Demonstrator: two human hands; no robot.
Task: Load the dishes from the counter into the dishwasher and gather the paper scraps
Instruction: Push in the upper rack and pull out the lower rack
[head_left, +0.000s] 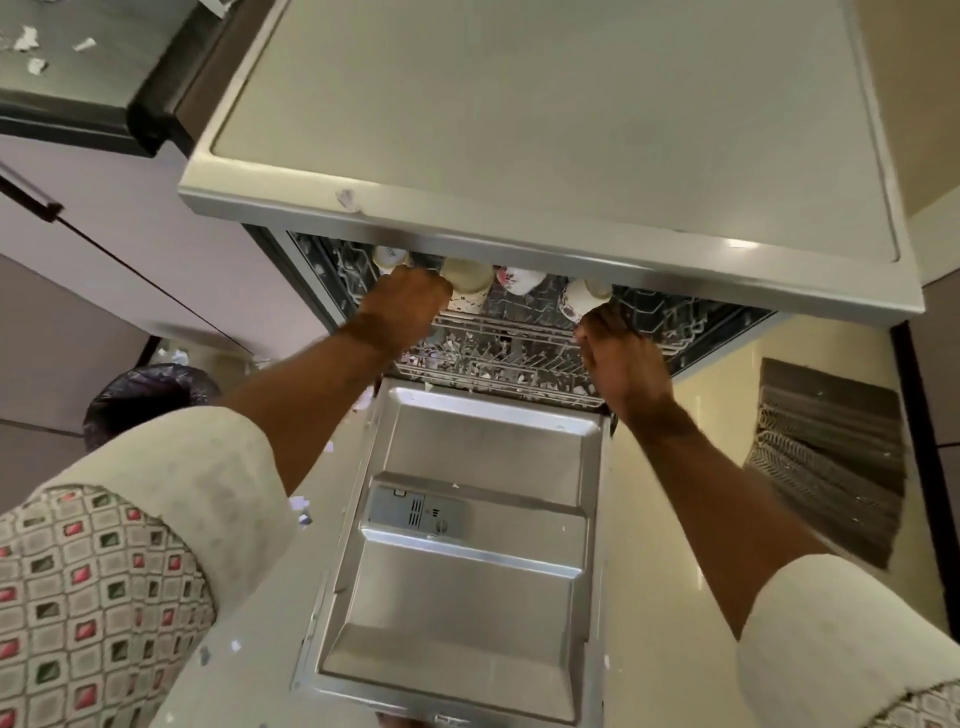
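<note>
Paper scraps (31, 49) lie on the counter (104, 78) at ten o'clock. The left hand (408, 306) curls round the front rail of the rack (509, 332), touching a cream cup (467, 278) at twelve. The right hand (618, 353) grips the same rail at one o'clock, below a floral cup (576, 301). The door (467, 571) lies open at six.

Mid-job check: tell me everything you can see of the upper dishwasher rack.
The upper rack is pale grey wire, sitting inside the open dishwasher, mostly tucked beneath the countertop edge. A row of four cups rests on it: a white cup, a cream cup, a floral cup and a second floral cup. The right hand grips its front rail; the left hand is curled at its left front, its hold hidden.
</note>
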